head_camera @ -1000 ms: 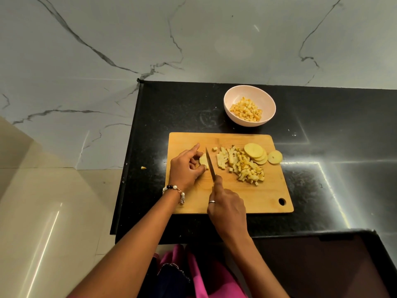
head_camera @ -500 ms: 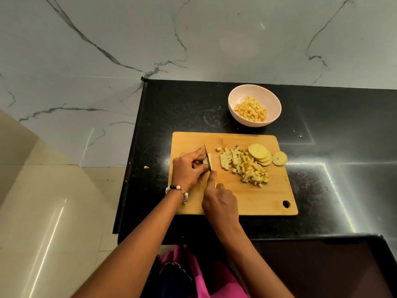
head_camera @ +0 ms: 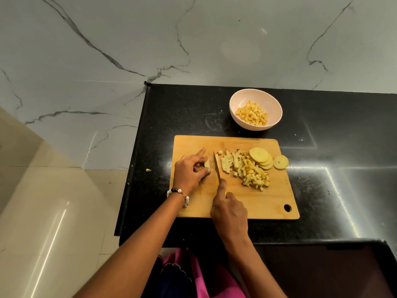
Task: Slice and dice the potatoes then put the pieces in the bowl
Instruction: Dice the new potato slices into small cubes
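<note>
Both arms are bare, with no sleeves visible up to the lower edge of the view. Just behind the left hand [head_camera: 189, 172], the wrist carries a bead bracelet [head_camera: 178, 193]: mostly white, pearl-like beads, with a few dark ones and a small gold link. The right hand [head_camera: 229, 211] wears a thin ring [head_camera: 213, 205] on one finger. Below and between the forearms, bright pink clothing [head_camera: 202, 278] shows, with a dark navy part [head_camera: 174, 280] edged by small beads.
</note>
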Demonstrator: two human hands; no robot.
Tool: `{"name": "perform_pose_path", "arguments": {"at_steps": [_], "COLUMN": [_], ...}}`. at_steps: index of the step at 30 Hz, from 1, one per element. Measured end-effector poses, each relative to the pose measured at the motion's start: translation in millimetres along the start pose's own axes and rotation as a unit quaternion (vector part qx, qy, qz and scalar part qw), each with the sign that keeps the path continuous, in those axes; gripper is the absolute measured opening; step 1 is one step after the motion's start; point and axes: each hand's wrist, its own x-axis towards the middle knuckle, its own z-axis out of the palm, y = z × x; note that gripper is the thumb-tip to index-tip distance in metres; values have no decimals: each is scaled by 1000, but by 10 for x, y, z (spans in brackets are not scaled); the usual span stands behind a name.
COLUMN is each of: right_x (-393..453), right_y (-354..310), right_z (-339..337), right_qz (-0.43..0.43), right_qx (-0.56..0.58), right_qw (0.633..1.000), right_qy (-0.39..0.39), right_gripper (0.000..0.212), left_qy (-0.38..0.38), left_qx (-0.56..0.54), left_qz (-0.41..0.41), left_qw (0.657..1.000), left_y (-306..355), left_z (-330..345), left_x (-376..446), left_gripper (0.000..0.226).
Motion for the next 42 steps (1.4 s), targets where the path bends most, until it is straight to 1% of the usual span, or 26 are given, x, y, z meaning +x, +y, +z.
{"name": "perform_pose_path", "arguments": {"at_steps": [1,3,4,9,11,16,20,25,26,30,33,36,42], "right_x": [-19,-48,-45,-41,-35,-9,-17,121,110,-58,-185,-209,-270], "right_y": [31,103,131,26,-7,-46,-102,-202,-214,-165,-124,-123,-76], "right_z": [10,63,56,19,14,39,37,12,19,-8,2,2,-17], "right_qz": [3,1,3,-21,-21,-18,-37,-39,-43,-42,-45,-46,-41], "right_qx": [12,83,98,139,145,130,108,26,26,29,20,9,13], "right_qw": [1000,997,995,990,989,991,993,999,999,999,999,999,999], "right_qy": [-2,0,-6,10,11,-14,-22,15,19,-2,-15,-9,-25], "right_gripper": [62,58,58,54,54,56,57,54,55,69,76,77,76], "left_qy": [-1,-6,-11,-37,-32,12,22,11,11,22,34,32,32], "left_qx": [-2,-7,-13,-16,-19,3,-2,-13,-15,-15,-19,-20,-16], "left_qz": [-1,-4,-7,-23,-19,5,3,-35,-36,-29,-22,-13,-5], "left_qw": [1000,1000,1000,999,999,1000,1000,999,999,999,999,999,999], "left_y": [3,4,7,-3,-20,-18,-3,8,18,22,10,21,10], "left_z": [-7,-17,-17,-51,-62,-36,-27,-35,-38,-21,-6,-19,1], "left_x": [2,3,5,14,0,-42,-39,-2,-4,-25,-28,-41,-40], "left_gripper": [65,67,68,73,74,70,65,60,60,61,61,62,60]}}
